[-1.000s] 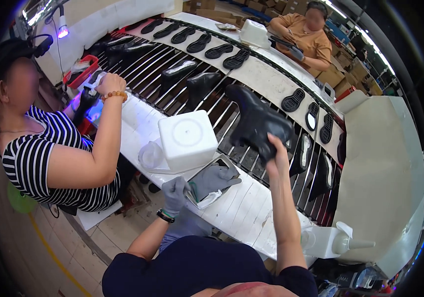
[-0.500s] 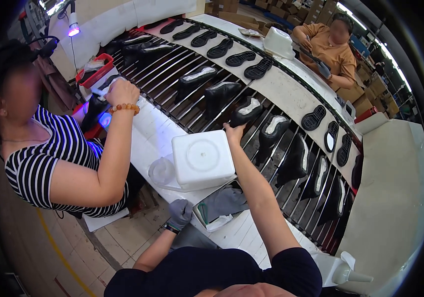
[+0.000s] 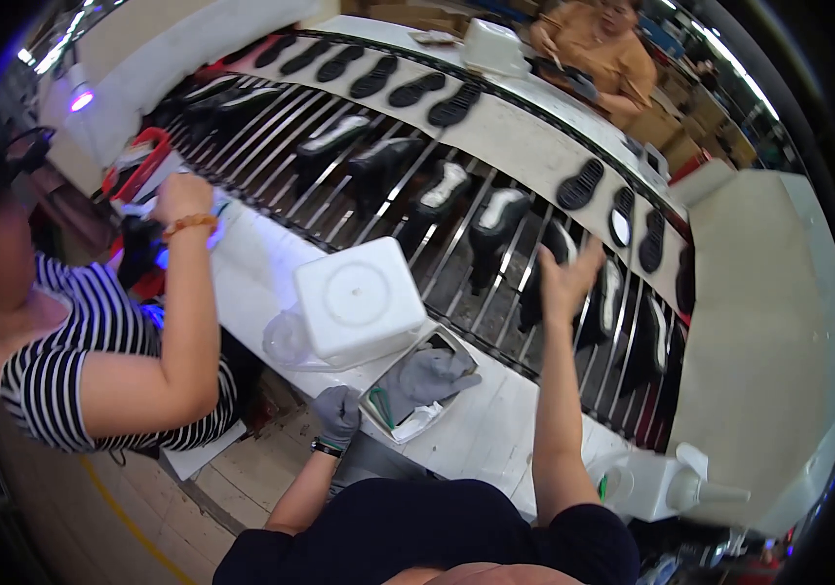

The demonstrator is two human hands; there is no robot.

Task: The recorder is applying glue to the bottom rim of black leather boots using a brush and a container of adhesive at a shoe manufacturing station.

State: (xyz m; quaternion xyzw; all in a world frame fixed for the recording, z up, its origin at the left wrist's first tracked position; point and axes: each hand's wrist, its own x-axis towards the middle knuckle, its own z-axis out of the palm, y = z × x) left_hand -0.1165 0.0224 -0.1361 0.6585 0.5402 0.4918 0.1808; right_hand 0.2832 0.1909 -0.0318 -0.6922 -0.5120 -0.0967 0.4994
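Black boot upper at three o'clock sits bottom-up on the metal-rod conveyor, presumably for propping; remotely, I see the right hand splayed empty nearby, gloved left hand curled at seven, contents hidden.

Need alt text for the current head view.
The wearer's bare right hand is spread open over black footwear on metal bars; the gloved left hand, curled, is beside a tray holding a grey glove. A co-worker in a striped top is at left.
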